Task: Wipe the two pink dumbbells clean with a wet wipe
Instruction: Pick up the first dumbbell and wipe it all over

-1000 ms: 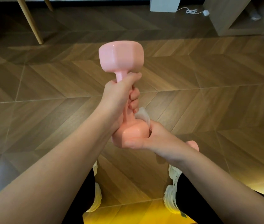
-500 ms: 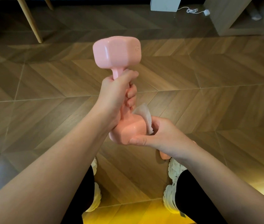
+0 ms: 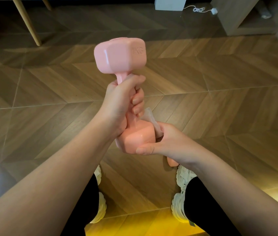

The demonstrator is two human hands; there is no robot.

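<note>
Dumbbell held upright above the floor, 1 head up, 1 head down. Left hand clenched round the handle, fingers wrapped, thumb across the top just under the upper head. Right hand cups the lower head from the right, thumb along its near edge, fingers curled behind and mostly hidden, grasping the wipe against the head; a loose corner of the wipe stands up beside the left fingers. 2nd dumbbell lies on the floor under the right wrist, only 1 end visible, just beside the right shoe. Chair leg and white cable at the far edge
</note>
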